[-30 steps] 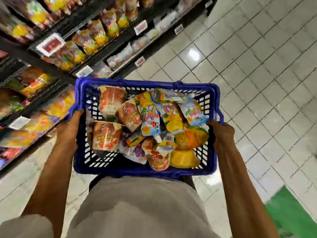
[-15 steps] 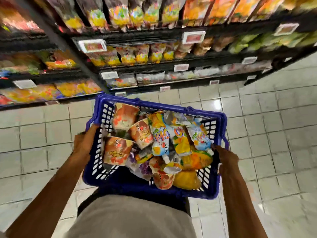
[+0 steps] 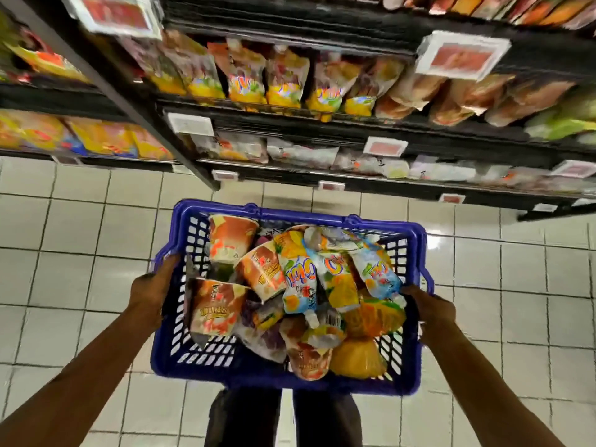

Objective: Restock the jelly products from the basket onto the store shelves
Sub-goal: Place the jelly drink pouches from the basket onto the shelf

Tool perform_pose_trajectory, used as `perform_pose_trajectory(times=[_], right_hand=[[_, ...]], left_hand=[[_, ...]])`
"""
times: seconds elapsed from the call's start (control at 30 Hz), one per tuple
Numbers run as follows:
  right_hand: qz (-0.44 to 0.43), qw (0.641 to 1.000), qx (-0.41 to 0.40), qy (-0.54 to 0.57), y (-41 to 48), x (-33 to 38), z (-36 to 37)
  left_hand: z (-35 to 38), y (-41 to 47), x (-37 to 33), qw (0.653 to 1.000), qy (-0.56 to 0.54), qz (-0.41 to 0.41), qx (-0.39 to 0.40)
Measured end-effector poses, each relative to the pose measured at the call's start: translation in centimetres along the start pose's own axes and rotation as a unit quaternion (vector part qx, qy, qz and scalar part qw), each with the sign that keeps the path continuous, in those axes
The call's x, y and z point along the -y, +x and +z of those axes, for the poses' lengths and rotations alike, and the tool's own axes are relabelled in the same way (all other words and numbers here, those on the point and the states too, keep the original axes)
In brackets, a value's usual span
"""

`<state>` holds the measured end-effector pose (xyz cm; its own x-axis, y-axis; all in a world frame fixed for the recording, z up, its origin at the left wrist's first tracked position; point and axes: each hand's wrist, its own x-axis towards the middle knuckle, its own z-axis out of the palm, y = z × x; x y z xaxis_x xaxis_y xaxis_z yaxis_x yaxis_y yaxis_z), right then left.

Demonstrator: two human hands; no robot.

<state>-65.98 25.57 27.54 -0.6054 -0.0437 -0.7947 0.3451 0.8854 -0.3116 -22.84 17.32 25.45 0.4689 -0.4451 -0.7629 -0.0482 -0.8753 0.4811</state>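
I hold a blue plastic basket (image 3: pixel 290 377) in front of me above the tiled floor. My left hand (image 3: pixel 151 290) grips its left rim and my right hand (image 3: pixel 433 309) grips its right rim. Inside lie several jelly products: orange-brown jelly cups (image 3: pixel 230 237), colourful spouted jelly pouches (image 3: pixel 298 285) and a yellow jelly pack (image 3: pixel 356 358). The black store shelves (image 3: pixel 322 122) stand just ahead, with rows of similar jelly bags (image 3: pixel 283 80) on them.
White price tags (image 3: pixel 461 56) hang on the shelf edges. A black shelf upright (image 3: pixel 129 98) slants down to the floor left of centre. White floor tiles (image 3: pixel 80 253) surround me, and my dark trousers (image 3: pixel 283 417) show below the basket.
My view has swung to face the shelves squarely, and they are now closer. Both hands keep the same hold on the basket.
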Motion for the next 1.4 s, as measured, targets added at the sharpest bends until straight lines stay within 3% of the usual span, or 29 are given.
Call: perform_pose_trajectory(times=[0.23,0.53,0.73,0.9,0.97,1.07,1.13,1.2,1.27,1.33,1.4], right_hand=[[-0.028,0.999,-0.005,-0.047,13.2,-1.0,8.8],[-0.021,0.998,-0.021,-0.058,23.0,-2.4,17.4],[-0.039,0.994,-0.036,-0.092,25.6,-3.3,19.4],[-0.030,0.994,0.024,-0.099,24.7,-3.1,18.7],[-0.054,0.991,0.040,-0.113,23.5,-2.6,18.1],[-0.153,0.959,-0.040,-0.235,21.0,-1.3,18.1],[-0.258,0.912,-0.096,-0.305,19.0,-0.6,18.7],[-0.341,0.895,-0.040,-0.286,16.9,-0.2,20.0],[-0.381,0.878,0.043,-0.285,15.2,-0.3,22.1],[-0.389,0.861,0.111,-0.310,14.4,-0.6,24.4],[-0.333,0.874,0.153,-0.318,14.5,-1.1,26.4]], left_hand=[[7.4,12.6,4.4,1.000,0.021,0.018,-0.012],[12.1,23.3,7.4,0.998,0.058,-0.004,-0.025],[13.1,26.3,7.9,0.996,0.079,-0.033,-0.024],[12.6,25.5,7.2,0.988,0.153,-0.008,0.001],[12.4,24.2,6.4,0.978,0.203,0.052,-0.020],[13.5,21.6,5.1,0.935,0.269,0.211,-0.098],[15.4,19.4,4.2,0.907,0.266,0.323,-0.043],[17.8,17.6,3.8,0.876,0.269,0.390,0.090],[20.5,16.8,4.1,0.804,0.343,0.451,0.182],[23.0,17.1,4.6,0.715,0.422,0.513,0.219],[25.1,18.1,4.9,0.660,0.479,0.533,0.225]])
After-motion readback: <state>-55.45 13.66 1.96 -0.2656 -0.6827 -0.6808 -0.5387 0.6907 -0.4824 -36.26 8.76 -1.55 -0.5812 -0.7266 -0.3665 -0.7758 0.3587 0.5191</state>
